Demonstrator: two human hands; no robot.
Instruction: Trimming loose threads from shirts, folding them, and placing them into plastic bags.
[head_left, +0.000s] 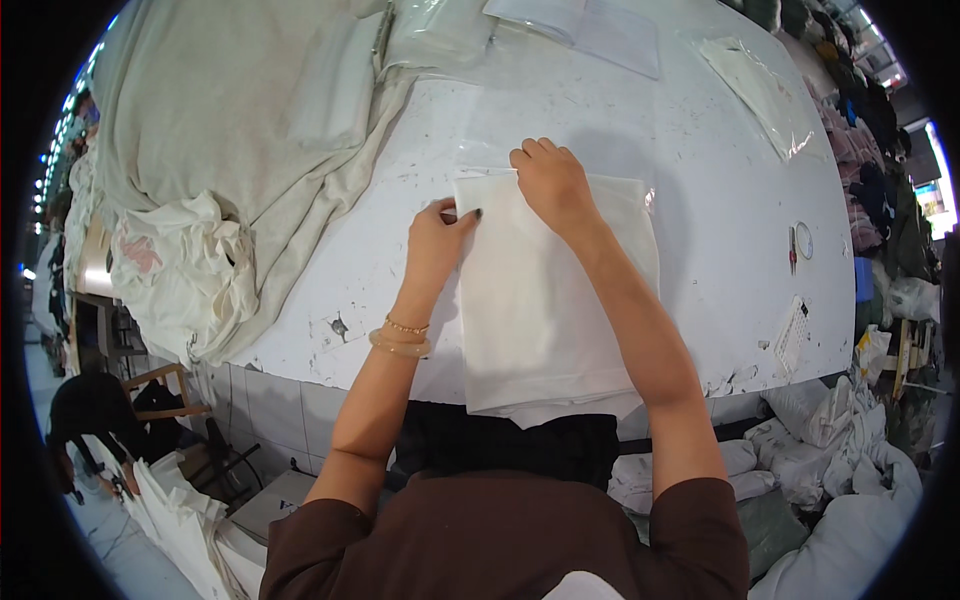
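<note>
In front of me a folded white cloth [545,290] lies in a clear plastic bag [648,200], its lower end hanging slightly over the table's near edge. My left hand [440,235], with bangles at the wrist, is closed at the upper left edge, thumb on top of the bag. Fingers curled, my right hand [552,185] grips the bag at its top edge, near the middle. A strip of clear film spreads on the table just beyond the cloth. The right fingertips are partly hidden from view.
A beige cloth [230,110] covers the table's left side, with a crumpled white garment [185,265] on it. Clear plastic bags [440,30] lie at the far edge. A bagged white item [760,90], red-handled snips [792,250] and a tape roll [804,240] are at right.
</note>
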